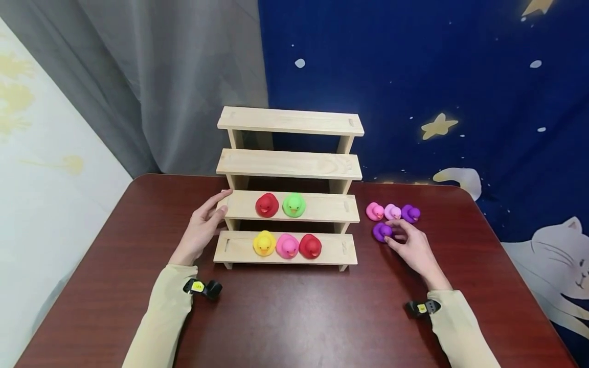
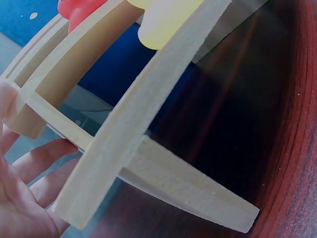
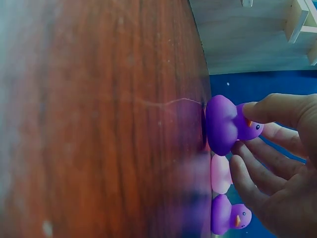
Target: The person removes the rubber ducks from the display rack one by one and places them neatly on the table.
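A tiered wooden stand [image 1: 285,163] has four steps and stands on the table. My left hand [image 1: 200,227] holds the left end of its second step from the bottom, thumb at the front and fingers at the side and back. With thumb and fingers, my right hand [image 1: 411,249] pinches the head of a purple rubber duck [image 3: 223,124] low over the table, right of the stand. Behind that hand sit a pink duck [image 1: 375,211], a light-pink duck [image 1: 392,211] and another purple duck [image 1: 410,213] in a row.
On the bottom step are a yellow duck [image 1: 264,244], a pink duck [image 1: 287,246] and a red duck [image 1: 310,246]. One step up sit a red duck [image 1: 267,205] and a green duck [image 1: 294,205]. Curtains [image 1: 198,87] hang behind the brown table [image 1: 294,317].
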`<state>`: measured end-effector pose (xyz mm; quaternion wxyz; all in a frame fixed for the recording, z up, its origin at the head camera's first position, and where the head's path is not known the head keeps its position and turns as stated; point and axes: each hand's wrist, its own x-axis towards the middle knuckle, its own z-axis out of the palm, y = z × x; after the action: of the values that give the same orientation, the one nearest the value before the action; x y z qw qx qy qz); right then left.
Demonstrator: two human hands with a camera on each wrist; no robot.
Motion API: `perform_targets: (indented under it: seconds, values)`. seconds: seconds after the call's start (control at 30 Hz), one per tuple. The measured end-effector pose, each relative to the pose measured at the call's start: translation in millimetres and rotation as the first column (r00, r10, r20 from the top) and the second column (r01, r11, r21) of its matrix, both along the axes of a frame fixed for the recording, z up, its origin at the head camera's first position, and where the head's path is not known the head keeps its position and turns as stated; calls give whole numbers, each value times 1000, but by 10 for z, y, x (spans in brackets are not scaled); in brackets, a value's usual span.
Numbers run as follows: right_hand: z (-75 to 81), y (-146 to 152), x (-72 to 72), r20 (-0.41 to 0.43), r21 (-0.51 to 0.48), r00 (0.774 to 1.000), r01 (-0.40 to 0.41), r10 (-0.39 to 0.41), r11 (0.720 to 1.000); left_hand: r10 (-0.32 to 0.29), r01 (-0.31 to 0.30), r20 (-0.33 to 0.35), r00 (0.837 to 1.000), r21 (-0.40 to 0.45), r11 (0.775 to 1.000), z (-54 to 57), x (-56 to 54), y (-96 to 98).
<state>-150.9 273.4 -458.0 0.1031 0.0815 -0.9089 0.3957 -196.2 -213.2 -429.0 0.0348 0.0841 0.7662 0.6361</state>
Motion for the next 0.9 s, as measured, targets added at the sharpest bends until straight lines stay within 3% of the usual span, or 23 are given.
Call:
perform_targets:
  seconds: [0.53, 0.9]
  values:
    - [-39, 5, -50, 13, 30, 1000, 24, -24, 999, 5, -6, 4, 1000, 14, 1000, -14, -2, 13]
    - [136, -48, -4, -42, -10, 999, 20, -21, 1000, 12, -12, 0, 1000, 22, 1000, -29, -7, 7]
